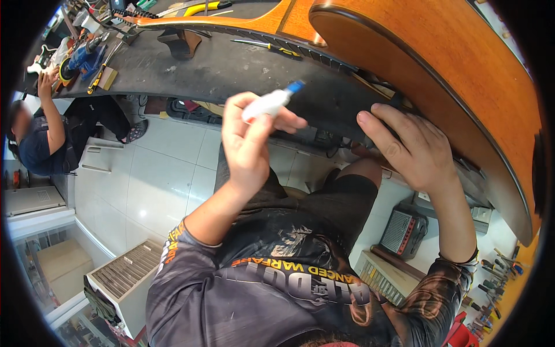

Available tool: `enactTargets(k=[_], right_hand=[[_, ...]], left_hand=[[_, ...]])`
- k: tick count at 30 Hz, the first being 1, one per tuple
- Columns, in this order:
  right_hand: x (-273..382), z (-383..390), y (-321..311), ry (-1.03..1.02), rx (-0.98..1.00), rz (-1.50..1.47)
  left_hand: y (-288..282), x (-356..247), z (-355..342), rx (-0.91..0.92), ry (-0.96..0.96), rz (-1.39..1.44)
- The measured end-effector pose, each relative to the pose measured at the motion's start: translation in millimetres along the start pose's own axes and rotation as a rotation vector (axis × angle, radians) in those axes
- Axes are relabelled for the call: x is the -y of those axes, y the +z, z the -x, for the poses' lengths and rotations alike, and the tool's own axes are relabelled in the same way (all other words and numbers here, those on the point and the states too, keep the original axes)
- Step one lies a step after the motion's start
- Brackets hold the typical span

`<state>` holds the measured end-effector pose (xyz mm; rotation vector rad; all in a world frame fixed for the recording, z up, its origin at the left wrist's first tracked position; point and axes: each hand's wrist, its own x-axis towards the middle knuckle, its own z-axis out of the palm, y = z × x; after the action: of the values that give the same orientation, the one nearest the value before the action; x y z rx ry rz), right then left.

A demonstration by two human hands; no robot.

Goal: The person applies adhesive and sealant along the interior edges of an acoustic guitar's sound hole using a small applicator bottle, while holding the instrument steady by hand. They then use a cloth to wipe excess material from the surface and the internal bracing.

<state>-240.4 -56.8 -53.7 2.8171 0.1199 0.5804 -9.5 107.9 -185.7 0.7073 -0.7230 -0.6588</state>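
My left hand (248, 139) is raised over the near edge of the bench, its fingers closed round a small white squeeze bottle (265, 107). The bottle is tilted, its blue tip (296, 87) pointing up and to the right. My right hand (413, 147) has its fingers stretched out and holds nothing that I can see. It lies beside the guitar body (370, 49); whether the fingertips touch it, I cannot tell. The orange-brown acoustic guitar rests on its side along the bench, with its neck (219, 24) running left and the fretted edge toward me.
A dark neck block (179, 43) and a yellow-black screwdriver (267, 47) are on the dark bench (231, 69). Farther left, a person (43, 133) sits by a blue power tool (85, 56). Several hand tools (496, 274) hang at the lower right, past a grey-red case (403, 230).
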Motion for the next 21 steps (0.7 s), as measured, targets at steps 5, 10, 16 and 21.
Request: enactTargets(k=[5, 10, 16, 21], right_hand=[[-4, -1, 2, 0.004, -0.023, 0.011], [-2, -5, -4, 0.016, 0.020, 0.009], [-4, -5, -2, 0.053, 0.000, 0.000], [-16, -14, -1, 0.117, -0.058, -0.036]], left_hand=[[-10, -35, -61, -0.080, 0.336, -0.322], [-4, -43, -111, -0.015, 0.407, -0.415], [-10, -28, -122, -0.006, 0.421, -0.434], [-3, -31, -132, -0.015, 0.398, -0.419]])
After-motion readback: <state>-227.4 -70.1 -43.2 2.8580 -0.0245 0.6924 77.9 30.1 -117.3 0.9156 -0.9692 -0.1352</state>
